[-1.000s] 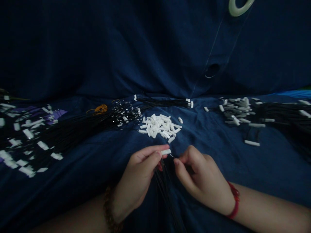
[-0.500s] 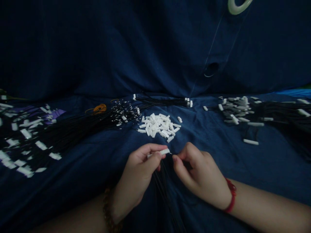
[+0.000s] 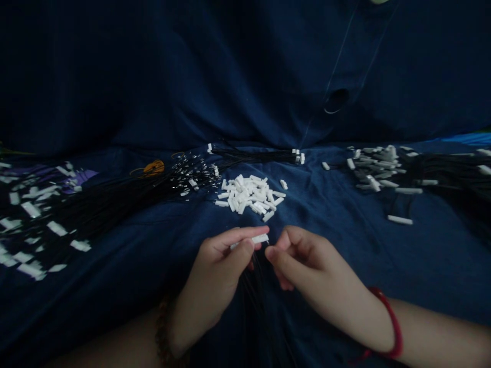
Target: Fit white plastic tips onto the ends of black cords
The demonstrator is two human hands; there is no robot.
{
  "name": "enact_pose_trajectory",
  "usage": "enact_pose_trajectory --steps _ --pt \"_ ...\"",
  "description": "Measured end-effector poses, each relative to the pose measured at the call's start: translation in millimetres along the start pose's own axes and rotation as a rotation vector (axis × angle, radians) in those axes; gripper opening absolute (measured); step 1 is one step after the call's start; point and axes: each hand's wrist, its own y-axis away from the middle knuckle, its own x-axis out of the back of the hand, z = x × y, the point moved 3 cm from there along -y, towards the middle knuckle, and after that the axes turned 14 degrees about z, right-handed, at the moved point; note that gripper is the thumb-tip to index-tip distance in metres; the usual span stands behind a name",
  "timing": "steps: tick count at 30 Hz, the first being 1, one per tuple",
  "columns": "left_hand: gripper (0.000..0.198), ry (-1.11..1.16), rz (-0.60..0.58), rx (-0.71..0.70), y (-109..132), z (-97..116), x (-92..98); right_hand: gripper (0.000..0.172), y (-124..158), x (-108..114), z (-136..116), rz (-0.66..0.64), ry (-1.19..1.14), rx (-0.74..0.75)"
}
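Observation:
My left hand (image 3: pixel 220 271) is closed on a white connector housing (image 3: pixel 261 238), pinched between thumb and fingers with its right end sticking out. Thin black wires (image 3: pixel 255 291) hang below it toward the bottom of the view. My right hand (image 3: pixel 310 266) pinches a thin black wire (image 3: pixel 267 244) between thumb and forefinger, right beside the housing's exposed end. Whether the wire's tip sits inside the housing I cannot make out. Beyond both hands lies a pile of loose white connector housings (image 3: pixel 249 194).
To the left spread black wires with white connectors (image 3: pixel 57 228) and bare metal tips (image 3: pixel 194 171). An orange coil (image 3: pixel 153 167) lies behind them. Another wire bundle (image 3: pixel 257 155) runs across the back. More connectors on wires (image 3: pixel 383 163) lie at right, all on dark blue cloth (image 3: pixel 345 225).
My right hand has moved slightly left, bringing the wire up to the housing's end. The left hand keeps its grip. The whole view has shifted slightly.

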Motion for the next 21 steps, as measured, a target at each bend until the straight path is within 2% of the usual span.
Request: enact_pose_trajectory --steps 3,7,18,21 --pt "0.023 0.031 0.024 0.082 -0.5 -2.5 -1.0 0.022 -0.3 0.5 1.0 0.013 -0.016 -0.048" --pt "0.023 0.035 0.022 0.086 1.0 -1.9 -0.8 0.025 -0.6 -1.3 0.8 0.004 -0.056 -0.093" --pt "0.020 -0.065 -0.029 -0.082 1.3 0.2 1.1 0.025 0.2 -2.8 -2.5 -0.007 -0.091 -0.055" --pt "0.022 -0.032 -0.033 -0.057 1.5 0.0 0.5 0.026 -0.5 -2.4 -1.3 -0.005 -0.100 -0.033"
